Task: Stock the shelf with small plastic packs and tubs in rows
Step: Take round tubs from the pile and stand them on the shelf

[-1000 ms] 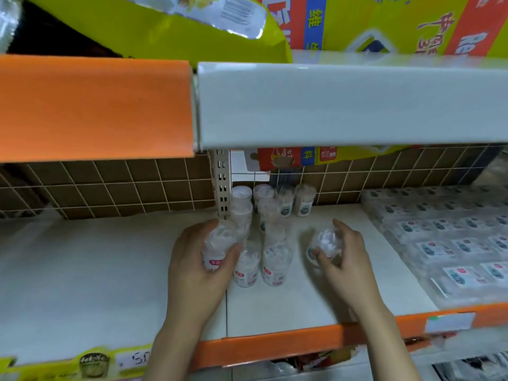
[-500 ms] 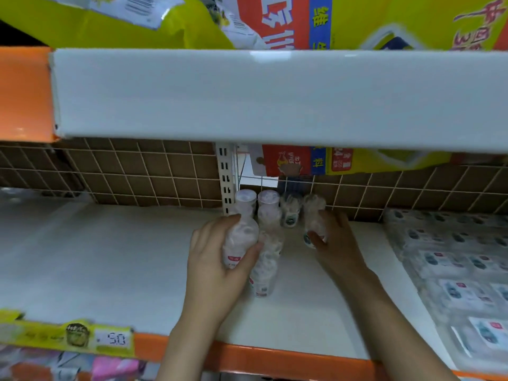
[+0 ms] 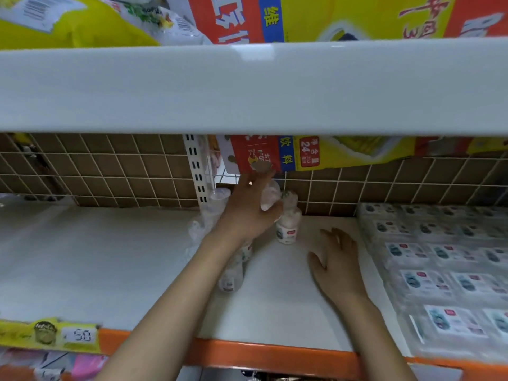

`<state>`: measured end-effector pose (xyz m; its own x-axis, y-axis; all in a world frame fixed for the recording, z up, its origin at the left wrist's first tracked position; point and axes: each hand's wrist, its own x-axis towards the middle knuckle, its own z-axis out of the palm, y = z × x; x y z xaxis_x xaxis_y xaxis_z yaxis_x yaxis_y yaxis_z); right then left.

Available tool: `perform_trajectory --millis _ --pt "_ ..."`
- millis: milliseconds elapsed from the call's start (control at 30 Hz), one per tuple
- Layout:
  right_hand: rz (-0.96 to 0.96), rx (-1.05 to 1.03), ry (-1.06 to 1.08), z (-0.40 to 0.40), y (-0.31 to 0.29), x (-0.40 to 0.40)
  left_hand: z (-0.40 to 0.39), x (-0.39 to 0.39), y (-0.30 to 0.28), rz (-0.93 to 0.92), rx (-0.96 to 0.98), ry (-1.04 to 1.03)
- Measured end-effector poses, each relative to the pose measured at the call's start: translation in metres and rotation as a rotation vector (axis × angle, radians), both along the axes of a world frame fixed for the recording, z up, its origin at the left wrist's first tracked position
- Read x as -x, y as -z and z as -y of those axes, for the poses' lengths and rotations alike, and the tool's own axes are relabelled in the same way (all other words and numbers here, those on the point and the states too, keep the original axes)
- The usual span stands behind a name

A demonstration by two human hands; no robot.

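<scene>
As the left hand (image 3: 247,213) grips a small plastic tub (image 3: 270,195) near the tiled back wall (image 3: 110,171) of the white shelf (image 3: 96,257), just beside another standing tub (image 3: 288,225), the right hand (image 3: 336,264) lies flat and open-fingered near flat packs (image 3: 439,259) laid in rows.

Shelf board (image 3: 96,257) at centre frame is looking like smooth white painted metal, faintly glossy; small tubs (image 3: 287,229) are showing translucent plastic with paper labels; flat packs (image 3: 439,270) at right are shining in clear film; back wall (image 3: 110,171) is showing matt brown tiles.
</scene>
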<state>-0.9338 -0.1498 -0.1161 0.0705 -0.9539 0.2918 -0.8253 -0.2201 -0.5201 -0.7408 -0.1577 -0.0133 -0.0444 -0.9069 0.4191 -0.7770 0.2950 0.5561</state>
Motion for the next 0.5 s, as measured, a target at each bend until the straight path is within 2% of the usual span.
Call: perform_trajectory --millis 100,267,500 --pt "-0.001 -0.035 0.001 -0.015 0.010 0.008 0.022 0.007 0.009 0.105 -0.085 -0.004" --pt "0.014 -0.081 0.003 -0.023 0.023 0.012 0.032 0.004 0.013 0.151 -0.090 -0.037" --pt "-0.033 -0.028 0.005 -0.020 0.038 0.010 0.029 0.004 0.011 0.165 -0.078 -0.076"
